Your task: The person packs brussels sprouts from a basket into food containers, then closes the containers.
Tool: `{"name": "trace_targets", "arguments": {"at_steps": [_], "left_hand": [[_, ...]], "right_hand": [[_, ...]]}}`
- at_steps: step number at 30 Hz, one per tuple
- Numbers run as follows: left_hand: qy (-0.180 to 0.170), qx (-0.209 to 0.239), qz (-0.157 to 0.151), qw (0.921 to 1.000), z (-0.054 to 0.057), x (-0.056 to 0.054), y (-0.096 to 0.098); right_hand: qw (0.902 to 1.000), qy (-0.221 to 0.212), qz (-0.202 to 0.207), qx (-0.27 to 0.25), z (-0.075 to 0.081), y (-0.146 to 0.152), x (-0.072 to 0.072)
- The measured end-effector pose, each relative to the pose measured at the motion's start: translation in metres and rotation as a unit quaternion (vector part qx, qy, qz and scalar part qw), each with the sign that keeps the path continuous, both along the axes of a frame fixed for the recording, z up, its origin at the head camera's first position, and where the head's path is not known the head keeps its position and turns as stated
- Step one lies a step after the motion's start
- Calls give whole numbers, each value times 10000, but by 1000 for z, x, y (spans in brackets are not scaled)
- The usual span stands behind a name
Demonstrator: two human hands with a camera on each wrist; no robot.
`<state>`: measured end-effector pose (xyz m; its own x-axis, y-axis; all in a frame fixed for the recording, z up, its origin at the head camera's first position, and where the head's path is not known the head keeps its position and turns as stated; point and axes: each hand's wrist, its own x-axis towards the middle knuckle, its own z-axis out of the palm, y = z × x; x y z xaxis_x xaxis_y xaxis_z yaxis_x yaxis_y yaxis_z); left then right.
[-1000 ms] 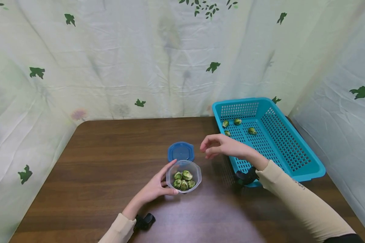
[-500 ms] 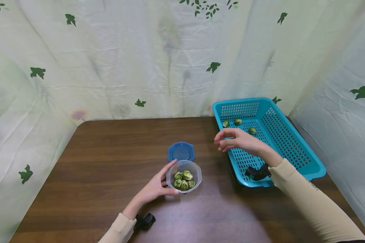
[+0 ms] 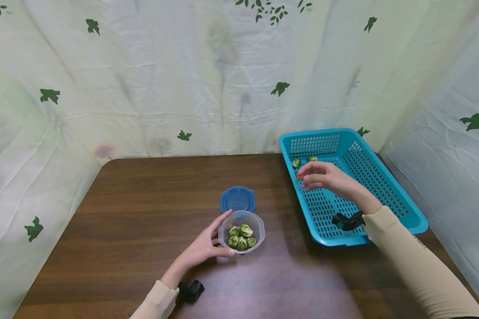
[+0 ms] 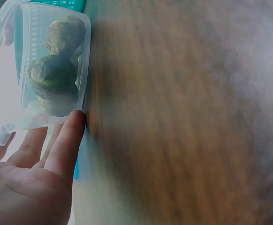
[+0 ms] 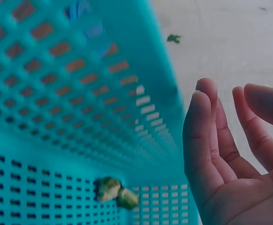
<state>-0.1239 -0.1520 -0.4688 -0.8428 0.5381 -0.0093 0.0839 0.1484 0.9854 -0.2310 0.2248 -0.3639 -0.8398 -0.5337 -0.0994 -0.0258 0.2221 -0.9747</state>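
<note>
My left hand (image 3: 202,246) grips the side of a small clear plastic container (image 3: 260,226), its thumb at the near edge and a finger at the far edge. Several Brussels sprouts (image 3: 241,237) lie inside, and the left wrist view shows some of these sprouts (image 4: 54,79) through the wall. Above the blue plastic basket (image 3: 391,190) hovers my right hand (image 3: 329,178), fingers loosely bent and holding nothing. In the basket's far left corner are a few more sprouts (image 3: 296,162), partly covered by that hand. The right wrist view has two sprouts (image 5: 109,189) on the basket floor.
Just behind the container a blue lid (image 3: 237,198) lies on the brown wooden table (image 3: 151,199). Raised perforated walls surround the basket at the table's right. A patterned cloth (image 3: 151,79) hangs along the back and sides.
My right hand has moved right and away from me, from beside the basket's left rim to over its inside, covering a sprout seen before. The left hand and container have stayed still.
</note>
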Motion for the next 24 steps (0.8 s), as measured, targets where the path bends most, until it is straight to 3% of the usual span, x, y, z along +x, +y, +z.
{"name": "trace_targets", "arguments": {"at_steps": [24], "left_hand": [[-44, 72, -8, 10000, 1, 1, 0]], "right_hand": [[9962, 117, -784, 366, -22, 51, -24]]}}
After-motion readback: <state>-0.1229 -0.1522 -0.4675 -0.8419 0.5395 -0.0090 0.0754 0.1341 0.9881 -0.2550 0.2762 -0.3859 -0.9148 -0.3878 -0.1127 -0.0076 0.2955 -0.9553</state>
